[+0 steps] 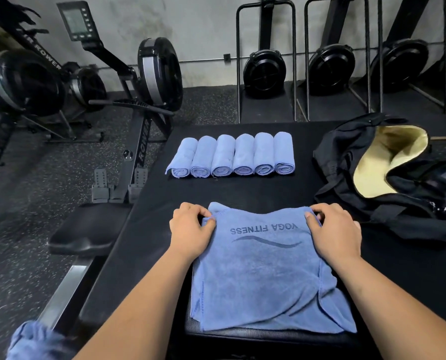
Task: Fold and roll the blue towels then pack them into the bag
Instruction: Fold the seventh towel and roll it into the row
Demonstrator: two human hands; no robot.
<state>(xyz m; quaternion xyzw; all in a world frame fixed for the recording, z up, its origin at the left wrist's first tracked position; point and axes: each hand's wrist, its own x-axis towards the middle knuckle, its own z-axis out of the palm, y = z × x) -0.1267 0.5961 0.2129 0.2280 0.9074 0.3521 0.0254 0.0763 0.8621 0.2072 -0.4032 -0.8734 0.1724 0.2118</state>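
My left grip (pixel 190 229) and right grip (pixel 333 229) each pinch a far corner of the blue towel (pixel 263 276), folded flat on the surface (pixel 242 190) near me, likely to start rolling. Six rolled towels (pixel 232 155) lined up beyond, touching; bag (pixel 346 141) open at right, ready for packing.

A gym: rowing machines (pixel 149 81) on speckled rubber floor (pixel 34 178)

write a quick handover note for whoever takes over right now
Left grip and right grip each pinch a far corner of the folded towel on the black pad.
Six rolled towels lie in a row beyond it; the open bag sits to their right, no towel seen inside.
Done: six rolled. Left: roll this one, then the blue cloth at lower left, pack all.
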